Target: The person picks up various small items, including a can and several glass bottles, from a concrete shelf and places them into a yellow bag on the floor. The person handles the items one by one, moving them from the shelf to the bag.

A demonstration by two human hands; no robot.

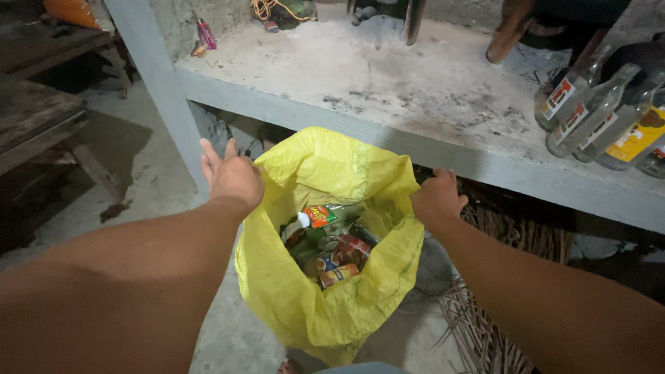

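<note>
L hand (232, 176) fingers splayed, R hand (436, 199) curled; both grip yellow sack (305, 305) rim.

There is a single view, from a camera worn on the person's head. It looks steeply down and forward, along both outstretched forearms, which enter from the bottom corners and fill much of the lower frame. The open yellow woven plastic sack (332, 277) sits close below, near the centre. Farther ahead, across the upper half, runs the dusty grey concrete desk (415, 90), seen from above its front edge. No second view shares the scene.
</note>
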